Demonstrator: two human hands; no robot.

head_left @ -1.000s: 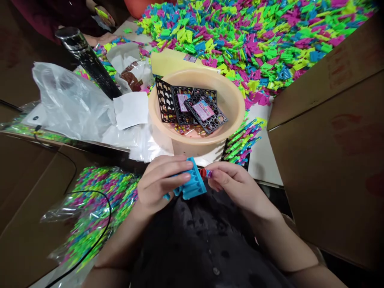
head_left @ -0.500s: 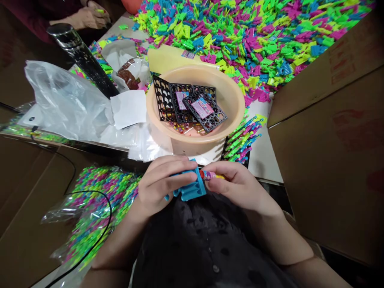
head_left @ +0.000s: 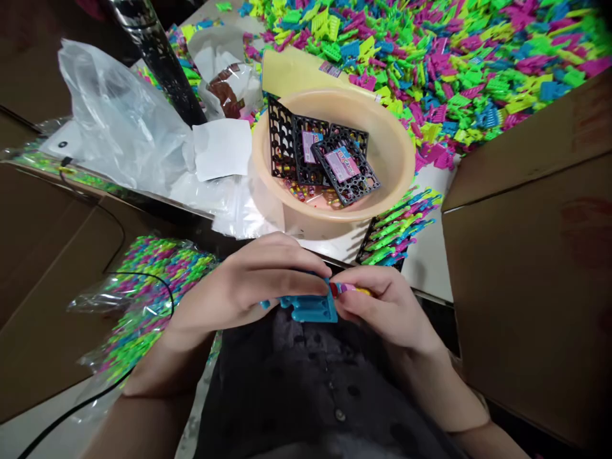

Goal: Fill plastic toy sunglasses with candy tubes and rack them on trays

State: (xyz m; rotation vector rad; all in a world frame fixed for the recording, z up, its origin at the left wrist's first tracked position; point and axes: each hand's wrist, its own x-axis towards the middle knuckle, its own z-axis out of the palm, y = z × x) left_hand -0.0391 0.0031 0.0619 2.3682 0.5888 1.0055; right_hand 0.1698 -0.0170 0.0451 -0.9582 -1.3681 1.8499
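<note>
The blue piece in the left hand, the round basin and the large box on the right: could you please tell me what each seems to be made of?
Blue piece: probably moulded plastic, slightly glossy, with rounded, evenly coloured ribs. Round basin: likely plastic, judging by its smooth, pale peach wall and soft sheen. Large box: apparently cardboard, matt brown with faint reddish print.

My left hand (head_left: 261,277) grips a blue plastic piece (head_left: 313,308), and my right hand (head_left: 389,306) holds a small red, pink and yellow cylinder (head_left: 348,289) at its edge. Beyond them I see a peach basin (head_left: 396,156) holding black trays (head_left: 342,166) on the tabletop (head_left: 433,264), before a multicoloured plastic heap (head_left: 440,64).
</note>
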